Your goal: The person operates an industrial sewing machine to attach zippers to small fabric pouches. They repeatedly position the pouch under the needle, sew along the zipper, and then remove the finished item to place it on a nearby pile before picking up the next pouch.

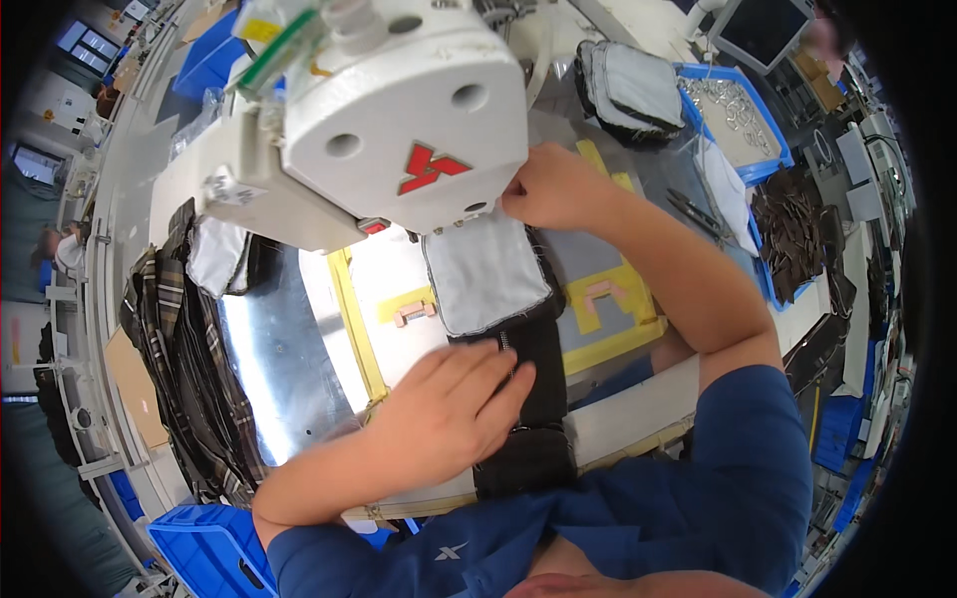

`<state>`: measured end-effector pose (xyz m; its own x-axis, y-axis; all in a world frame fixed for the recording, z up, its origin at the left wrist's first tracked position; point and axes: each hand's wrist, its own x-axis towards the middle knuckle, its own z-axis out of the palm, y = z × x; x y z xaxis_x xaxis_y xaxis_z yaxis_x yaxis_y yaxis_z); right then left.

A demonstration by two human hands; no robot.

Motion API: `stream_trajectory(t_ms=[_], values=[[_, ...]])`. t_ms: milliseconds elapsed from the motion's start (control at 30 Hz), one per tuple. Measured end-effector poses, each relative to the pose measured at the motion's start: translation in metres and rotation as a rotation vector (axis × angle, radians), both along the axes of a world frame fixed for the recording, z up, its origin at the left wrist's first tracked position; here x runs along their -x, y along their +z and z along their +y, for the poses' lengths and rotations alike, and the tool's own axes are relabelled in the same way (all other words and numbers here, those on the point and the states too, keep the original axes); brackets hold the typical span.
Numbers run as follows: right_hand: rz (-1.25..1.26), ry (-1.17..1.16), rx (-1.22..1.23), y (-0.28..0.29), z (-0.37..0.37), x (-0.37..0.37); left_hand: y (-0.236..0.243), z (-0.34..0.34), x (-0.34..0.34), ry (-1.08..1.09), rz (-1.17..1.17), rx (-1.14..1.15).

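Note:
Under the head of a white sewing machine [399,110] lies a light grey fabric panel [488,274] with dark frayed edges. A black fabric strip [543,374] with a zipper runs from it toward my body. My left hand [444,409] rests on the strip just below the panel, fingers stretched out. At the right side of the machine head, my right hand [558,189] is closed with its fingers curled in; the fingertips are partly hidden, and whatever they hold cannot be made out. Yellow tape [608,349] marks the work surface on both sides of the fabric.
Dark and plaid fabric pieces [169,359] hang at the left beside a shiny metal plate [289,369]. Grey panels [638,85] are stacked at the back right. A blue bin [773,125] holds metal rings; brown pieces [793,229] and scissors [698,211] lie nearby.

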<state>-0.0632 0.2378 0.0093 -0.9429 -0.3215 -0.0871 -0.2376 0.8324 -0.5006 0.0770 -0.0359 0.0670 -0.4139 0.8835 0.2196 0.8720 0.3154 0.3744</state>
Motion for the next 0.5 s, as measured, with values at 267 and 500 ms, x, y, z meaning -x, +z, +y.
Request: stream_trajectory(t_ms=[267,500], values=[[0.053,-0.006,0.011,-0.008,0.022,-0.016,-0.061,-0.062,-0.105,-0.085,-0.136,0.009],[0.221,0.312,0.015,0.041,0.033,-0.121,-0.077,-0.05,-0.151,-0.049,0.286,0.122]])
